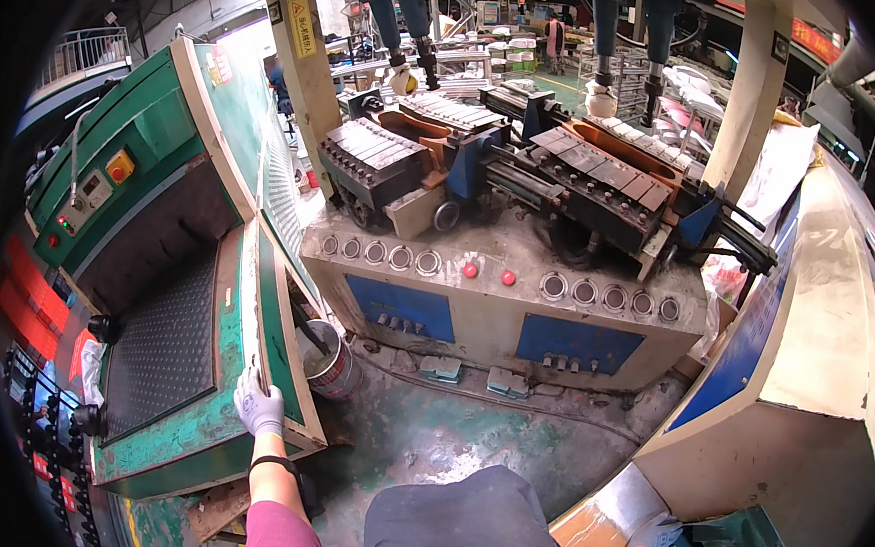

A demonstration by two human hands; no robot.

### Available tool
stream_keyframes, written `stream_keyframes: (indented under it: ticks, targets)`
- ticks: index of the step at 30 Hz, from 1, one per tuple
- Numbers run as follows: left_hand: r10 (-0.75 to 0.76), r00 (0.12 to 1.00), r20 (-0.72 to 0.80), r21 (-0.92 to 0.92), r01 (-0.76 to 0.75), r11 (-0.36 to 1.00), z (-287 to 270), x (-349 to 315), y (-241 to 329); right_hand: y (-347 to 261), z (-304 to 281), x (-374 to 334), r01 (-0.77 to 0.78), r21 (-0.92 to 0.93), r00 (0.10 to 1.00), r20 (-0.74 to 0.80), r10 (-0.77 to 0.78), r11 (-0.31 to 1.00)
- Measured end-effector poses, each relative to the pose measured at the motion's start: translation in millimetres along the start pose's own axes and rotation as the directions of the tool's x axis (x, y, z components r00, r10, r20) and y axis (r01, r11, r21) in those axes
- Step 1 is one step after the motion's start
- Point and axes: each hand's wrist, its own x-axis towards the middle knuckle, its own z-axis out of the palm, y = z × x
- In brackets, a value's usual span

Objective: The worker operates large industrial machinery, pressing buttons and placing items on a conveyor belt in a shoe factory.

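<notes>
Workshop floor (pixel 398 434), left hand (pixel 257 405) on green machine (pixel 272 329), right hand (pixel 656 535) beside teal surface (pixel 770 545) (both grips unclear)

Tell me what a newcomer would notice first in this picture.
Probably the big beige machine in the middle, with two red buttons between its rows of round fittings. Next, perhaps, the green machine at the left, with the gloved left hand at its edge. The gloved right hand is less conspicuous, down at the lower right.

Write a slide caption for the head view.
White-gloved left hand at a green metal cabinet, white-gloved right hand lower, before a beige metal machine with two blue panels.
</notes>
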Motion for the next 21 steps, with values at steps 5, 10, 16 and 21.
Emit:
stream_keyframes:
  ticks: [5,10,16,21]
  targets:
    - [-0.014,0.999,0.031,0.001,0.014,1.000,-3.2,-0.1,-2.2,0.1,7.5,1.5,-0.008,0.004,0.999,-0.031,0.008,1.000]
    - [-0.008,1.000,0.024,-0.011,0.008,1.000,-3.5,-0.8,3.3,2.4,6.7,1.6,-0.007,0.001,0.999,-0.047,0.007,1.000]
    - [-0.021,0.999,0.048,0.016,0.020,1.000,-3.0,0.1,-2.0,0.9,11.5,2.2,0.002,0.013,0.998,-0.065,-0.001,1.000]
    - [-0.019,0.998,0.057,0.006,0.018,1.000,-4.1,0.4,2.3,1.2,9.4,1.8,-0.014,0.005,0.998,-0.061,0.014,1.000]
